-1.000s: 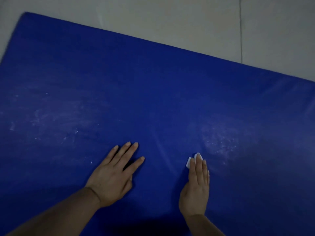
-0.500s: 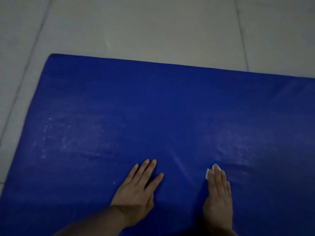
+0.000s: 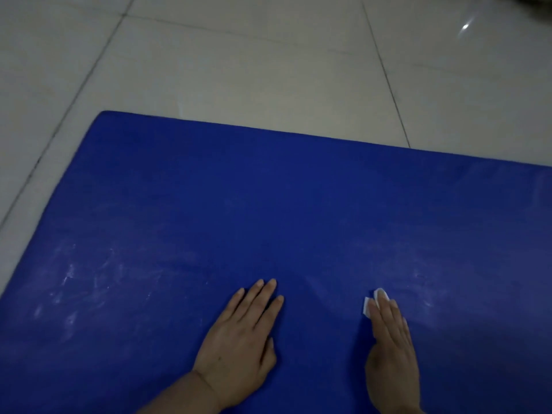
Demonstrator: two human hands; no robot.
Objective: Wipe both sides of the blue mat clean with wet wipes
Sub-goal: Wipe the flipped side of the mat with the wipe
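Note:
The blue mat (image 3: 268,210) lies flat on the floor and fills most of the view, with whitish smears at its left and right. My left hand (image 3: 239,342) rests flat on the mat, fingers straight and spread a little. My right hand (image 3: 391,351) presses flat on a white wet wipe (image 3: 377,296), of which only the corners show past my fingertips.
Pale floor tiles (image 3: 268,64) with dark grout lines lie beyond the mat's far edge and along its left edge. A bright glint shows on the tiles at the far right.
The view has tilted up, so more floor shows beyond the mat's far edge. Both hands stay flat on the mat; the right hand with the wipe has shifted slightly.

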